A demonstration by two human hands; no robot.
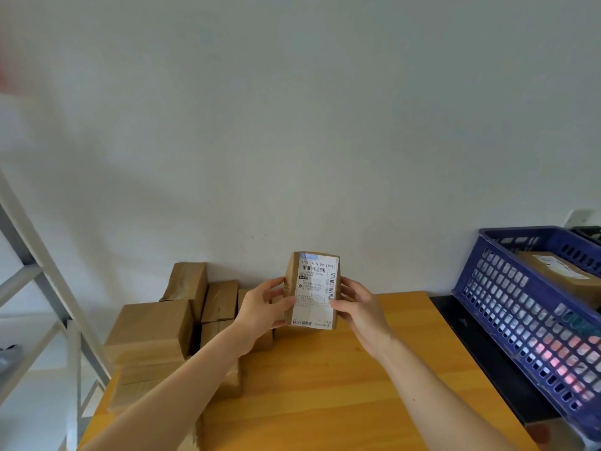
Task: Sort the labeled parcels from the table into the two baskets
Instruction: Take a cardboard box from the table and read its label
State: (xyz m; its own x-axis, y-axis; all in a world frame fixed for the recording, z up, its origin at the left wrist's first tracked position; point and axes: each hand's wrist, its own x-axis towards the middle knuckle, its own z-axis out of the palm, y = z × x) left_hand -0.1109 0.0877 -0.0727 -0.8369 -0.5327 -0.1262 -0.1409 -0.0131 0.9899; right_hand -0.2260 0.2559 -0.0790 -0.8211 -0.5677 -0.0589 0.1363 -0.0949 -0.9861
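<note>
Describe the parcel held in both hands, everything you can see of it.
The parcel is a small, creased brown-wrapped box, held upright above the wooden table. A white shipping label with barcodes and printed text covers its facing side. The left hand grips its left edge, the right hand its right edge.

Before you: table (325, 385). On its left rear, against the wall (292, 125): stacked parcels (153, 327). Above table centre: held parcel (313, 289), upright, between your left hand (260, 307) and right hand (361, 307). Right of table: basket (520, 304), 1 basket parcel (559, 271) inside. Left of table: shelf frame (42, 271).
</note>
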